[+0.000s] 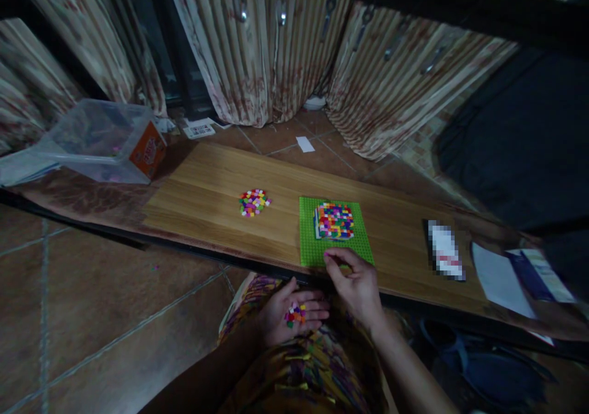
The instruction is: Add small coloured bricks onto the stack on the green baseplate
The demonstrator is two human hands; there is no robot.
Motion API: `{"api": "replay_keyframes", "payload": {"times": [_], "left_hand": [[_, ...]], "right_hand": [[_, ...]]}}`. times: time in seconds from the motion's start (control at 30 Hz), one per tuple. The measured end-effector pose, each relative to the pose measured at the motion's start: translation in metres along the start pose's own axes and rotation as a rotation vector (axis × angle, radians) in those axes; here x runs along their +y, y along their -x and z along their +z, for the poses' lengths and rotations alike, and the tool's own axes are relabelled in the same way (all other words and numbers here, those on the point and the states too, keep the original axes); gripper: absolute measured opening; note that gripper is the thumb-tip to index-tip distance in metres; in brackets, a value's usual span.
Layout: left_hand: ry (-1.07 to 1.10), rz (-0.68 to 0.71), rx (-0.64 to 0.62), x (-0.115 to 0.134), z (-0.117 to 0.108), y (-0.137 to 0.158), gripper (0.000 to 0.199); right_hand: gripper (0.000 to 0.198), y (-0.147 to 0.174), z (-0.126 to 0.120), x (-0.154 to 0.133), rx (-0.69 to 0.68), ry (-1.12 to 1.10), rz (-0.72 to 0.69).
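Observation:
My left hand (294, 310) is palm up over my lap, fingers stretched out, holding several small toy bricks (295, 313) of mixed colours. Over the near edge of the green baseplate (306, 227), my right hand (352, 273) is closed in a pinch. A tiny pink brick (326, 256) shows at its fingertips. On the baseplate stands a block-shaped build (335, 221) with many-coloured bricks on top and some white along its sides. My right hand is just on the near side of this build, apart from it.
A loose pile of coloured bricks (254, 202) lies on the wooden board (207, 175), left of the baseplate. Farther left stands a clear plastic bin (101, 138). A blurred-out flat object (445, 251) and papers (501, 279) lie at right. Striped curtains (239, 52) hang behind.

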State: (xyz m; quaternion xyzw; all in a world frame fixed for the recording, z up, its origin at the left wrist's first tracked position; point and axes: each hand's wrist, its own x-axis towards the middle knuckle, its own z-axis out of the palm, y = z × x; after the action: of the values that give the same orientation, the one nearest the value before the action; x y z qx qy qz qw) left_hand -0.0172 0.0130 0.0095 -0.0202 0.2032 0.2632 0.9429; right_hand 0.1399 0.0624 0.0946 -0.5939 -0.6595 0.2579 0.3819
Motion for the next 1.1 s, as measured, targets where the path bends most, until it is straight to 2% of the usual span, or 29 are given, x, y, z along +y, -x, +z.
{"api": "replay_keyframes", "payload": {"times": [0.13,0.3,0.57,0.8,1.1], "left_hand": [[0.019,0.002,0.0,0.0,0.001,0.001,0.065],[0.039,0.006,0.002,0.0,0.002,0.002,0.064],[0.056,0.015,0.006,0.001,0.004,0.003,0.065],[0.069,0.007,0.013,0.001,0.003,0.002,0.065],[0.075,0.005,0.009,0.0,0.003,0.003,0.065]], "right_hand": [[0.02,-0.017,0.001,0.003,0.063,0.019,-0.034],[0.024,-0.036,0.002,0.006,0.079,0.118,-0.109],[0.02,-0.054,0.013,0.008,0.157,0.297,-0.275],[0.013,-0.06,0.023,0.024,0.289,0.298,-0.258],[0.01,-0.063,0.026,0.029,0.327,0.188,-0.175]]}}
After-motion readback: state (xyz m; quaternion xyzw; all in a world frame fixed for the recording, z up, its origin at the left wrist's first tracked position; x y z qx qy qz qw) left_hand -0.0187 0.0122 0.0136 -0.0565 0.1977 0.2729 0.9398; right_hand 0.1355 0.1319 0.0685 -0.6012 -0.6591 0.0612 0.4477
